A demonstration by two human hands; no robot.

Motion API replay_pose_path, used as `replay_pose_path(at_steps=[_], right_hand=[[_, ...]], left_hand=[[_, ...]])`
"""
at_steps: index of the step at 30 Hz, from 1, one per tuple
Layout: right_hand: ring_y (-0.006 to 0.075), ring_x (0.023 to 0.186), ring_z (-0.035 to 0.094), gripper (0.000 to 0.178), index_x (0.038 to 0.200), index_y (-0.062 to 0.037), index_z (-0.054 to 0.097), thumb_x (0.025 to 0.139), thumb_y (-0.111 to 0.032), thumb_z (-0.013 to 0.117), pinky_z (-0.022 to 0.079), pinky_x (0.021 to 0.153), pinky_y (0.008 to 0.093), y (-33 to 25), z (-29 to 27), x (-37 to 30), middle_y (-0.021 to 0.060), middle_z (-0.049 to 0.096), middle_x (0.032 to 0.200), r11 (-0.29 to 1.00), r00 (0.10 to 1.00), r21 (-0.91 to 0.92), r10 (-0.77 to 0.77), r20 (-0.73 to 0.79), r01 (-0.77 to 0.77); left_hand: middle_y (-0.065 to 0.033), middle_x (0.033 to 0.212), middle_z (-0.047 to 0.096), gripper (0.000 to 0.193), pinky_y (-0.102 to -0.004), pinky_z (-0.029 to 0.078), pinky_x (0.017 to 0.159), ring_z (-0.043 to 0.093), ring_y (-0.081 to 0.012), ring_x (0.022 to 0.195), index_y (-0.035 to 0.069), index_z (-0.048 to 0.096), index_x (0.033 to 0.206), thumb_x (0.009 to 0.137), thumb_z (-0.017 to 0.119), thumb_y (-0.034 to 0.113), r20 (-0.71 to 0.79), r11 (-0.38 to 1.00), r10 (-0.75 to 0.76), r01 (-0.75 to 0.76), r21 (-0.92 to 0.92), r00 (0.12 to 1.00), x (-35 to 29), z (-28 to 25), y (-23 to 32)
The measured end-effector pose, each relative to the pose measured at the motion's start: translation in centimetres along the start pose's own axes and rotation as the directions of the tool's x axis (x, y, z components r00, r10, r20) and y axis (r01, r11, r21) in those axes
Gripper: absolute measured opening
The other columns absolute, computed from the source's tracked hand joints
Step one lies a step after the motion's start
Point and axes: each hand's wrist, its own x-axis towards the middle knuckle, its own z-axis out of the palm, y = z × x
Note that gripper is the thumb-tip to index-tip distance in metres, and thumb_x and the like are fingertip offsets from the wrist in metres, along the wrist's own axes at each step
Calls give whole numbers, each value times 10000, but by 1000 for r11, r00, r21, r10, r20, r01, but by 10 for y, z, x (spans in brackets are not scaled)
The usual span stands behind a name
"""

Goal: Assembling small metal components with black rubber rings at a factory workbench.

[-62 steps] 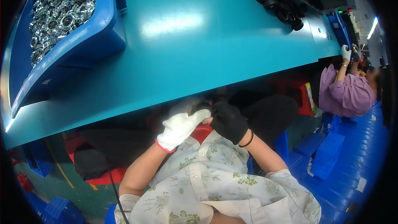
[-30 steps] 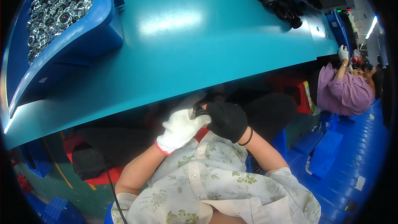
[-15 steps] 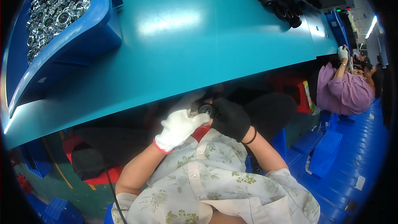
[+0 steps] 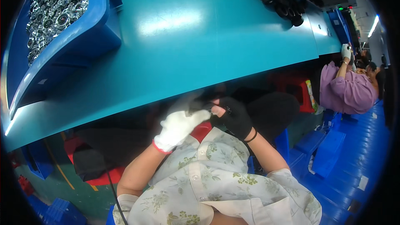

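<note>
In front of my lap, just below the table edge, my two hands meet. My left hand (image 4: 177, 127), in a white glove with a red cuff, has its thumb and fingers closed; blur and shadow hide what is between them. My right hand (image 4: 234, 118), in a black glove with bare thumb and fingertip showing, is pinched beside the left thumb. Something small and pale seems to show at its fingertips, too blurred to name. The black wheel with a spoked centre seen earlier between the hands cannot be made out now.
A blue bin (image 4: 93, 21) full of shiny chrome ringed parts (image 4: 56, 14) stands at the left on the teal table (image 4: 187, 54). Several black wheels (image 4: 279, 4) lie at the far right. A red stool (image 4: 298, 91) and a co-worker in purple (image 4: 350, 89) are to the right.
The black wheel has gone from sight between my hands. My right hand has turned so that its bare thumb and fingertip show. The left hand has hardly moved.
</note>
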Motion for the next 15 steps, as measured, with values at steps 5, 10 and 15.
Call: replay_pose_path(at_steps=[5,10,15], right_hand=[[265,828,624,355,1117,-10,612,785,-67,723,501,736,337,3,-1,-4,133,630,995,691,799,-452,-594,89,564],[278,972,619,512,1248,-13,517,781,-45,725,489,847,348,4,2,-11,144,611,1096,850,881,-270,-473,-17,451],[269,1000,618,547,1267,-10,500,776,-57,734,484,867,340,14,1,-11,145,610,1128,860,874,-216,-483,-56,462]], left_hand=[[-141,1006,657,313,-265,520,789,672,-209,874,-47,561,1184,932,551,138,68,884,-201,211,-417,977,-4,-5,0],[-161,1022,675,335,-269,506,835,666,-219,953,-82,566,1143,962,505,193,189,902,-115,182,-391,975,-11,-5,20],[-163,1058,660,320,-295,529,789,650,-218,986,-65,564,1146,951,527,185,175,816,-150,221,-533,973,-6,-8,0]])
